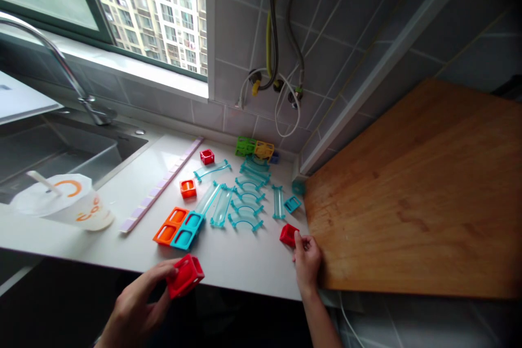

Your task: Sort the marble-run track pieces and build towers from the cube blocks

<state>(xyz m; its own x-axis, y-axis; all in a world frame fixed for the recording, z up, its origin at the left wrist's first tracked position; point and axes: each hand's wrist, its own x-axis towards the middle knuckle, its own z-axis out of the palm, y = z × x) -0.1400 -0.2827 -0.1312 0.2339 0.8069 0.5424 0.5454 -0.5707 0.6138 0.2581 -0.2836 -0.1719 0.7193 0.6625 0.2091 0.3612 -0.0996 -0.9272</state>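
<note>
Probably, the red openwork block [186, 277] clamped in the left hand [136, 304], well left of the wooden board [408, 190], and the red cube [288, 234] pinched by the right hand [308, 262], just beside that board, are light, stiff, slightly slippery plastic, best held at their frame edges.

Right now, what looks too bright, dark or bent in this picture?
Head view: the window is brightest; the wooden board darkens at the right edge; the cup looks stretched, probably lens distortion; the red block in the left hand fairly clear.
</note>
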